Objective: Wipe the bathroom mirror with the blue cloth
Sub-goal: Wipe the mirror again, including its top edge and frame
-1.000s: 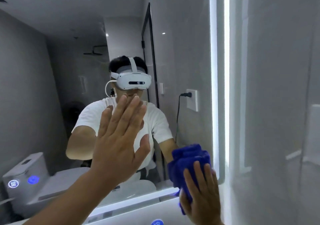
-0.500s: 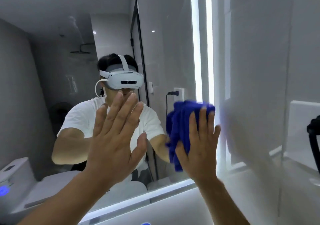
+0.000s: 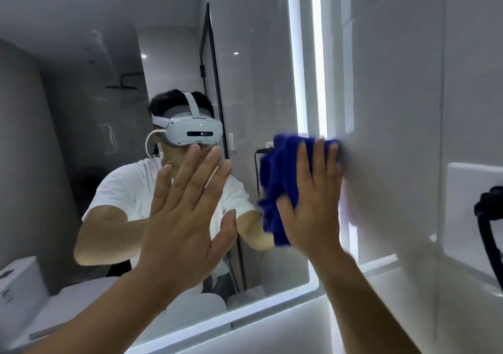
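The bathroom mirror fills the left and middle of the view, with lit strips along its right and bottom edges. My right hand lies flat with straight fingers on the crumpled blue cloth, pressing it against the glass near the mirror's right edge. My left hand is spread flat on the glass to the left of the cloth, fingers pointing up. The mirror reflects a person in a white shirt and white headset.
A glossy grey tiled wall meets the mirror on the right. A black cable or holder hangs at the far right edge. The reflection shows a toilet, a shower head and a wall socket with a plug.
My right hand has slid the blue cloth up the glass from the mirror's lower right corner to mid height. My left hand has stayed flat on the mirror.
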